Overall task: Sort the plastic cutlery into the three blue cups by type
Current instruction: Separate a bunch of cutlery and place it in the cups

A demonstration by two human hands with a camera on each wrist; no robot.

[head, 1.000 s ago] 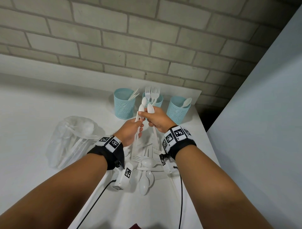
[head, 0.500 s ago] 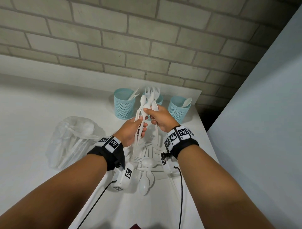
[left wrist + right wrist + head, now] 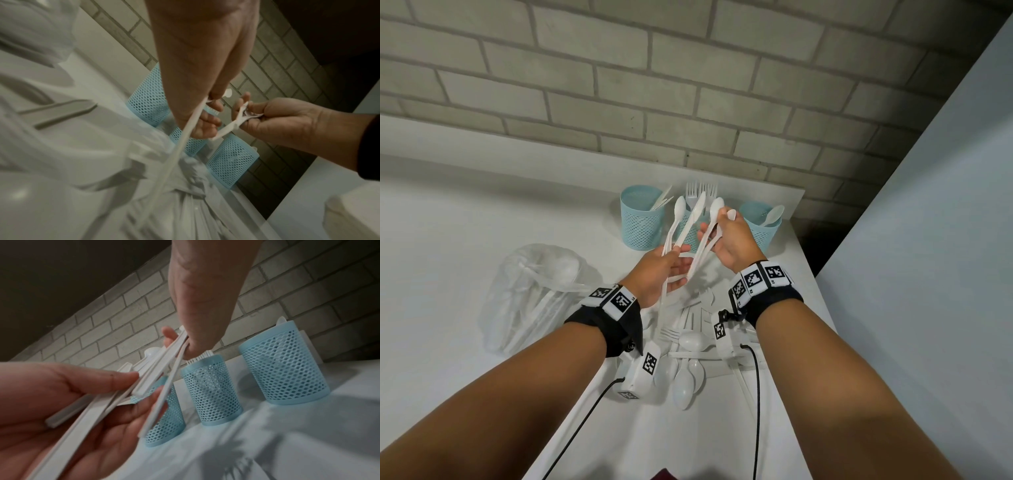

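Note:
Above the table, my left hand point(image 3: 677, 254) pinches the handles of a white spoon point(image 3: 679, 207) and a white knife point(image 3: 698, 209). Beside it my right hand point(image 3: 718, 228) grips white spoons point(image 3: 716, 205) near their bowls, their handles slanting down toward the left palm. Behind the hands stand three blue mesh cups: the left cup point(image 3: 642, 219) with knives, the middle cup point(image 3: 691, 236) with forks, the right cup point(image 3: 763, 224) with a spoon. In the right wrist view the left hand point(image 3: 131, 386) has several handles across its fingers, with the cups point(image 3: 211, 391) behind.
A pile of loose white cutlery point(image 3: 688, 342) lies on the white table point(image 3: 448, 240) below my wrists. A crumpled clear plastic bag point(image 3: 534, 294) sits to the left. A brick wall point(image 3: 688, 85) stands behind the cups and a pale panel point(image 3: 928, 240) closes the right side.
The hands have drawn apart. The bundle has split: the right hand has moved right and up with the spoons, while the left hand keeps a spoon and the knife.

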